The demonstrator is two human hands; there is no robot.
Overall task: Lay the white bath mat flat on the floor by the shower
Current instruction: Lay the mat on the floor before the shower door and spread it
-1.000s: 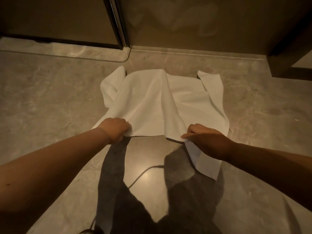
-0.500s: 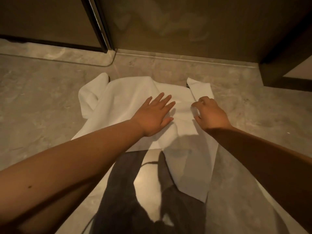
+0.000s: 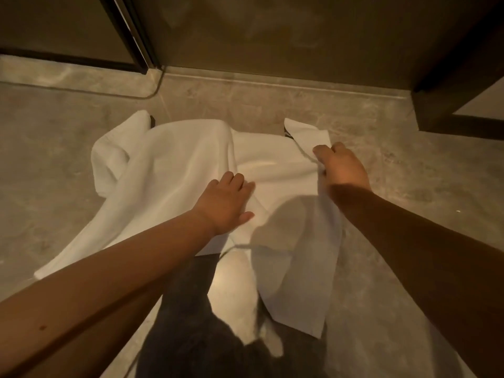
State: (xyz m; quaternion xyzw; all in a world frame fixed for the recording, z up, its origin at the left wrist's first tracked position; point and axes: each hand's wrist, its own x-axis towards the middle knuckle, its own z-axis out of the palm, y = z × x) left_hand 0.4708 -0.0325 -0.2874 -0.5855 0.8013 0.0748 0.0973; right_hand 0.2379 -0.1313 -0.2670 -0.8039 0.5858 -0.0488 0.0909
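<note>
**A:** Down on the grey stone floor (image 3: pixel 68 170), the white bath mat (image 3: pixel 174 165) is spread in front of the dark shower door (image 3: pixel 272 31), and it's far from flat. A ridge runs down the middle, the far left corner is bunched into a roll, and the near right part trails toward the camera in a long loose flap.

**B:** Look at the left hand (image 3: pixel 225 203). Palm down, fingers extended and close together, pressed on the cloth just left of that central ridge. It grips nothing; it's simply bearing down.

**A:** And the right hand (image 3: pixel 341 167)?

**B:** Curled closed on the mat's right edge, fabric gathered in the fingers, knuckles up. The cloth hangs from that fist in a fold, so that side is lifted off the floor.

**A:** The far right corner stands up in a little peak beyond the fist, near the raised threshold (image 3: pixel 272 83) under the door.

**B:** Both forearms are bare, reaching in from the bottom corners. Their shadows fall dark across the shiny tile and the mat's near edge.
</note>
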